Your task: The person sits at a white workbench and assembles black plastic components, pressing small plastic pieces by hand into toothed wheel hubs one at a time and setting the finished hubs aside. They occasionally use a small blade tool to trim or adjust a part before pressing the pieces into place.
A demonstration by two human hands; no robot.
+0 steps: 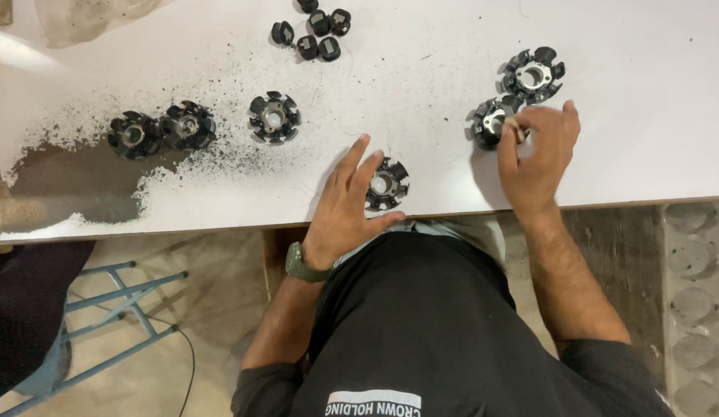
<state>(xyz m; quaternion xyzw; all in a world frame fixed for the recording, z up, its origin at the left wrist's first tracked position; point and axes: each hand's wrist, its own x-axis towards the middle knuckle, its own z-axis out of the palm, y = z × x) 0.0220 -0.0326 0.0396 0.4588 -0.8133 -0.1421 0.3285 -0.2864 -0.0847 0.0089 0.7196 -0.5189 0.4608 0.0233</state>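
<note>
Near the front edge of the white tabletop [622,154], the left hand [345,207] lies open, its fingertips beside a black toothed metal ring [387,185]. Further right, the right hand [538,150] is closed on a small tan tool [517,128], pressed to a second ring [489,122]. The rings are judged stiff and fairly heavy, best gripped by the outer teeth.

White table [622,46] bears black stator cores [274,117], small caps [313,35], dark dust [81,181].
</note>
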